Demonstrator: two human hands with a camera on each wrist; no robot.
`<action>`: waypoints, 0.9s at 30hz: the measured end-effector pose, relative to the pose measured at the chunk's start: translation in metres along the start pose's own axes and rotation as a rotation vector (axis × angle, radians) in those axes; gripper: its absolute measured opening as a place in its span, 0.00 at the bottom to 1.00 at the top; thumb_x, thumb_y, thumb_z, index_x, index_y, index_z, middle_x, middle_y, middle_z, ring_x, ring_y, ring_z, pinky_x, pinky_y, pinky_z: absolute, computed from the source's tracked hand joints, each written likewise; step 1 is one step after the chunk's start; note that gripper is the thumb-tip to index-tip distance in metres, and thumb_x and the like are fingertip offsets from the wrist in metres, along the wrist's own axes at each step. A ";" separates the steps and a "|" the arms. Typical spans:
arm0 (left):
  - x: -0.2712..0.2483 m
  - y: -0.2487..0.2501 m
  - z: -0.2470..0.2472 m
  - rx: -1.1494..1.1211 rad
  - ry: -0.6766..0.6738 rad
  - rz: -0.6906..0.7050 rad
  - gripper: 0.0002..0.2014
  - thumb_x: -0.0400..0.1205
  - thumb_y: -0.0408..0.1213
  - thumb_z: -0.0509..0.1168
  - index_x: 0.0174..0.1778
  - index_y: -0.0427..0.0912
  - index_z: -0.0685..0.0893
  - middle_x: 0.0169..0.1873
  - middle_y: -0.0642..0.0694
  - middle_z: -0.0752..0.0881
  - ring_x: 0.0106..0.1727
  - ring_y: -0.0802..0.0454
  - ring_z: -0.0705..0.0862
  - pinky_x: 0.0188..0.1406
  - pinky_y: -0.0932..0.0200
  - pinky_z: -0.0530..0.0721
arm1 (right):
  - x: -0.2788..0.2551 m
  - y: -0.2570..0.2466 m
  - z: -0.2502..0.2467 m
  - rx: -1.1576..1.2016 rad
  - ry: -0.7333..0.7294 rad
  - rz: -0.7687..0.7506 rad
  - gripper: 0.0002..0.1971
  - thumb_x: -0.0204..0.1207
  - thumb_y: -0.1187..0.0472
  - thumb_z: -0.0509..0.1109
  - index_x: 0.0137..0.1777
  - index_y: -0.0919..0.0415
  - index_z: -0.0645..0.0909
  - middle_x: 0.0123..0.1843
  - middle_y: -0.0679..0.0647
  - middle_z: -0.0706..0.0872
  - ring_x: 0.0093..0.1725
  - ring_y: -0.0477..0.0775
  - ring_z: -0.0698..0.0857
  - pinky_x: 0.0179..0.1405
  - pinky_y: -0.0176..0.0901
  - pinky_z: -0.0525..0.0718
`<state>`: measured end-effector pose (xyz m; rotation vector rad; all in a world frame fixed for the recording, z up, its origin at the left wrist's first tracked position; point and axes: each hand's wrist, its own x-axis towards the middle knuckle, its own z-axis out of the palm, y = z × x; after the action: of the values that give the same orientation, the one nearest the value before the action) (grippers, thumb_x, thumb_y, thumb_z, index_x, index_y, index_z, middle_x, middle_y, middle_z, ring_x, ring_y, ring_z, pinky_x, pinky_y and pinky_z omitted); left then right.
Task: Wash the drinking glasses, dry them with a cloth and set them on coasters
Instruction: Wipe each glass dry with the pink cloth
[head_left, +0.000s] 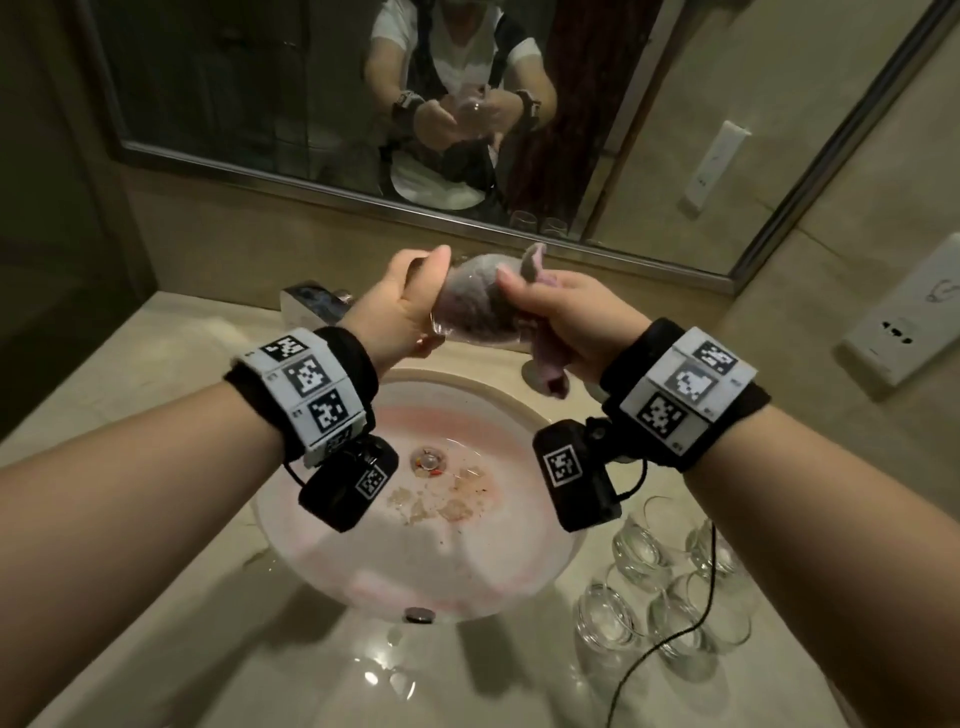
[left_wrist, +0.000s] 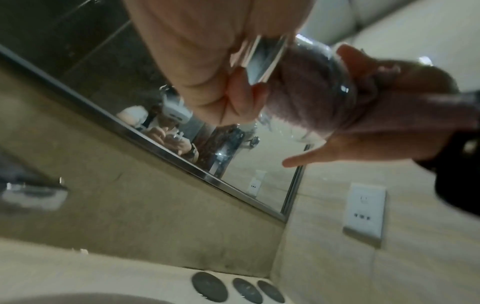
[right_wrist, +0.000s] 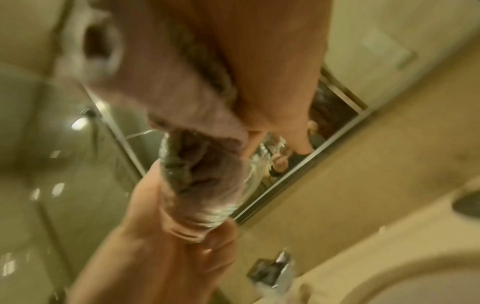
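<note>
My left hand (head_left: 408, 304) grips a clear drinking glass (head_left: 457, 317) by its base and holds it on its side above the back of the sink. A pinkish-grey cloth (head_left: 480, 291) is stuffed into the glass, and my right hand (head_left: 556, 312) grips the cloth at the rim, with its loose end (head_left: 545, 364) hanging below. The left wrist view shows the glass base (left_wrist: 262, 61) against my left palm and the cloth (left_wrist: 306, 94) inside. Three dark round coasters (left_wrist: 209, 287) lie on the counter by the wall. In the right wrist view, the cloth (right_wrist: 166, 92) runs into the glass (right_wrist: 205, 185).
Several more clear glasses (head_left: 639, 556) stand on the counter right of the sink (head_left: 332, 561), with a black cable (head_left: 670, 639) across them. The basin holds pink residue and scraps near the drain (head_left: 428, 460). A chrome faucet (head_left: 311, 304) stands behind it, below a mirror (head_left: 260, 78). A wall socket (head_left: 893, 332) is at right.
</note>
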<state>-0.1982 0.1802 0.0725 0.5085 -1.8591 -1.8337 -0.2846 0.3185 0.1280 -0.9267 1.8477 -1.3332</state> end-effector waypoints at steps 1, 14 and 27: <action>-0.001 0.001 0.000 0.066 -0.017 0.083 0.13 0.81 0.57 0.54 0.53 0.53 0.69 0.42 0.46 0.75 0.37 0.49 0.77 0.24 0.63 0.76 | 0.003 0.000 0.000 0.080 0.024 0.008 0.12 0.81 0.57 0.62 0.51 0.66 0.80 0.42 0.59 0.90 0.38 0.65 0.80 0.36 0.45 0.78; 0.006 0.005 -0.004 -0.180 -0.263 -0.342 0.39 0.77 0.71 0.46 0.56 0.34 0.77 0.27 0.44 0.78 0.21 0.55 0.72 0.12 0.70 0.68 | -0.012 -0.001 0.001 -0.264 0.041 -0.180 0.06 0.82 0.56 0.61 0.44 0.53 0.77 0.19 0.47 0.81 0.14 0.45 0.74 0.15 0.35 0.73; 0.006 -0.010 -0.016 0.550 -0.169 0.623 0.31 0.74 0.58 0.60 0.68 0.46 0.63 0.59 0.46 0.71 0.55 0.57 0.76 0.55 0.78 0.72 | 0.001 -0.003 0.000 0.661 0.081 0.205 0.26 0.85 0.47 0.51 0.56 0.73 0.75 0.55 0.68 0.84 0.56 0.62 0.85 0.60 0.53 0.82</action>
<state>-0.1947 0.1635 0.0631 -0.0714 -2.3009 -0.9809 -0.2847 0.3175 0.1308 -0.3312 1.3558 -1.7042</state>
